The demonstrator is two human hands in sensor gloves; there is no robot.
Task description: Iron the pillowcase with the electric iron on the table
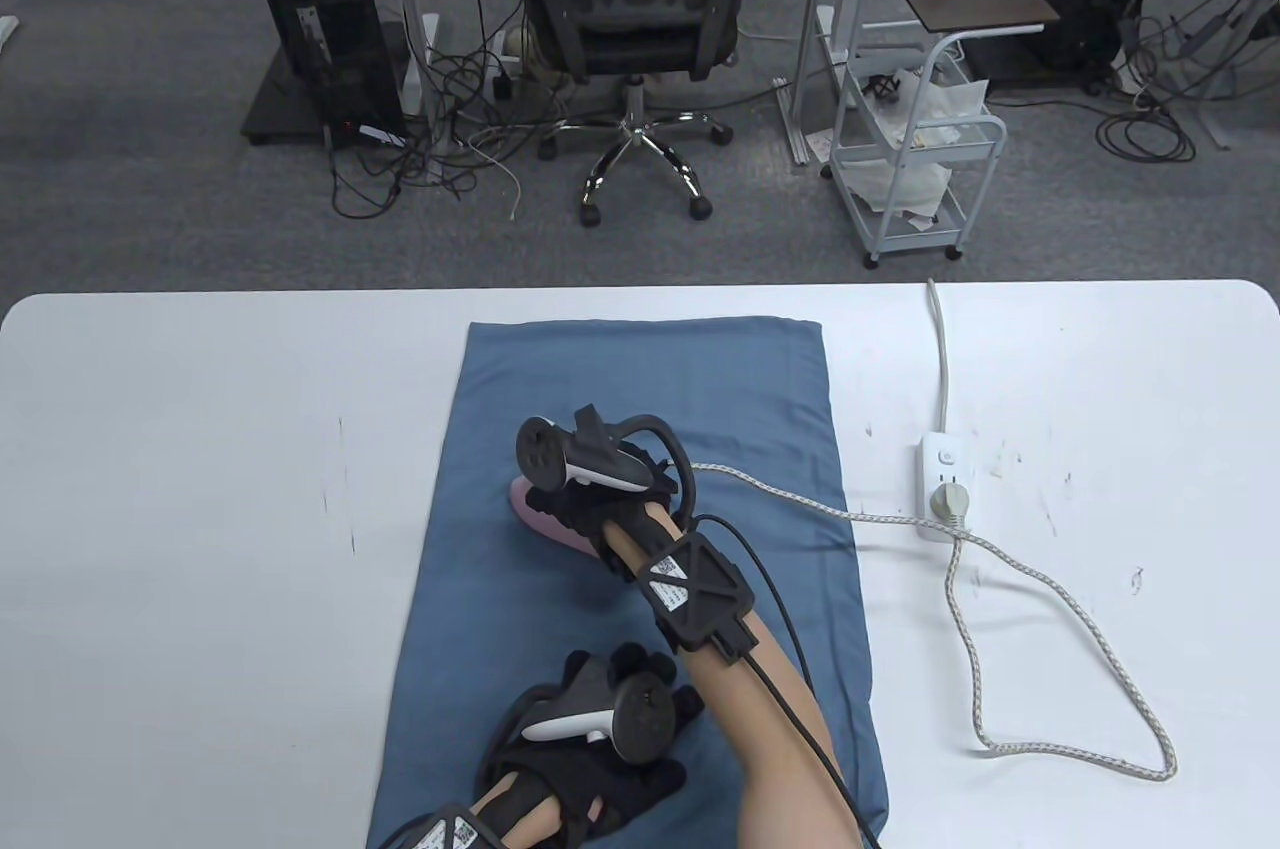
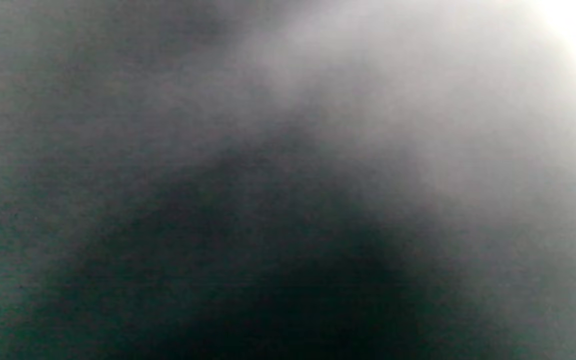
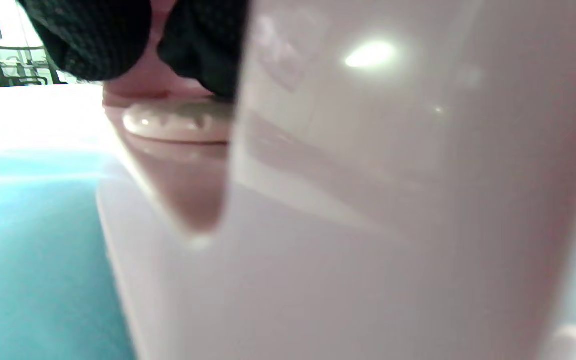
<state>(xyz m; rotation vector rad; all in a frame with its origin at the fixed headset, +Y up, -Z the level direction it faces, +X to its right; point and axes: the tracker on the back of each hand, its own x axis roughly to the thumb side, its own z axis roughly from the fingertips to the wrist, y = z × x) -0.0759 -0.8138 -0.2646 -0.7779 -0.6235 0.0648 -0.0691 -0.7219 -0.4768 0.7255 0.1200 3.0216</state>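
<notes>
While right hand [image 1: 580, 489] grips iron [image 1: 540, 514], pillowcase [image 1: 640, 369] flat.

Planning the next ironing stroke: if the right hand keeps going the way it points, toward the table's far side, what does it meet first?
Likely only more pillowcase; the right hand grips the iron, and nothing else shows before its far edge.

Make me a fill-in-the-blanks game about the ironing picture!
1. The pillowcase on the table is the colour ____.
2. The pink iron is held by the person's ____ hand.
3. The left hand presses flat on the ____.
4. The iron's cord is plugged into the white ____.

Missing words: blue; right; pillowcase; power strip
</notes>
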